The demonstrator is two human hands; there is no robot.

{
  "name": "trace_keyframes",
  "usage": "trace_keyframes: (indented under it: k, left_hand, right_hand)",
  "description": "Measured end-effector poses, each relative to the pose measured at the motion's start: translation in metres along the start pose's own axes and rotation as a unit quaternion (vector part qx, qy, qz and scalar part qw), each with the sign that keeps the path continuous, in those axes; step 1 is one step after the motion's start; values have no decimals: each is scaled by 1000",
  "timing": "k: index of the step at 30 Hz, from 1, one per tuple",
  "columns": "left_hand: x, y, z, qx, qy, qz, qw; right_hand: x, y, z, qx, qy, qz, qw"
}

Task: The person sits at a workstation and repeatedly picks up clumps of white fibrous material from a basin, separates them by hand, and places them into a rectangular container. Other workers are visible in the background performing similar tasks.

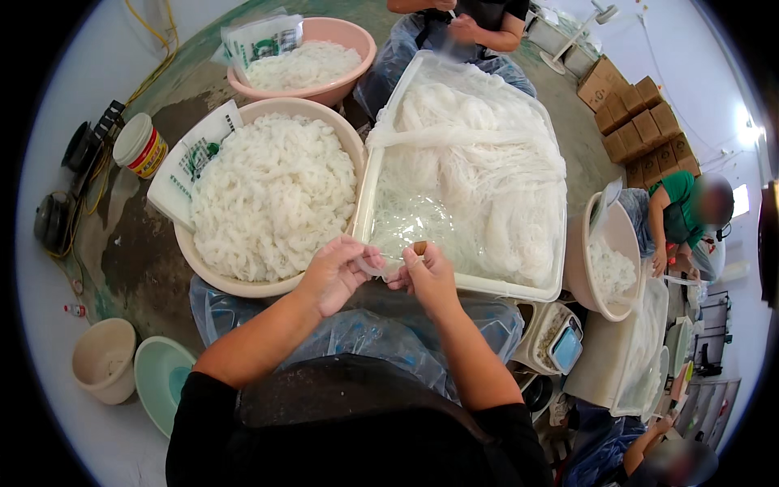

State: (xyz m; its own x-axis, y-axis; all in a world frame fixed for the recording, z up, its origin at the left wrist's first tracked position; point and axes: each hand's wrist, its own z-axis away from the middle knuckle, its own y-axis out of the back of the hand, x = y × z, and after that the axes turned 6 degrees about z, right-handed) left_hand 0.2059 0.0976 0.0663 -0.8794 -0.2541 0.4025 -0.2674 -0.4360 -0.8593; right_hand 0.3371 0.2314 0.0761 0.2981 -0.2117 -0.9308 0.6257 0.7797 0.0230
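Note:
Over the near left corner of a white plastic tub, my left hand (336, 275) and my right hand (431, 279) hold a translucent white strand (371, 268) between their fingertips. A brown covering (420, 247) wraps one finger of the right hand. Long white noodle-like strands (511, 201) fill the tub (514, 291), bunched to the right and back, with clear liquid at the near left. Left of the tub, touching or very near it, stands a beige basin (188, 252) heaped with short, curled white pieces (274, 201). A printed plastic bag (188, 164) lies over its left rim.
Across the tub sits a person (468, 30) with both hands raised. A pink basin (341, 91) of white pieces stands behind the beige one. A scale (551, 341) is at right, near two more people (675, 207). Left are a lidded bucket (141, 146) and a green basin (159, 380).

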Motion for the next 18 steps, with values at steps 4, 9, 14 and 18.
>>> trace_keyframes:
  k: [4,9,14,18]
  left_hand:
    - [23,-14,5,-30,33,-5,999]
    - [50,-18,17,-76,119,-117,983]
    - [55,-27,27,-169,161,-95,968]
    - [52,-30,36,-73,-23,-456,887]
  right_hand:
    - [-4,1,6,64,85,415,903]
    - [-18,4,1,74,430,341,832]
    - [-17,-17,-10,-111,445,284,842]
    - [-39,2,7,-174,234,83,953]
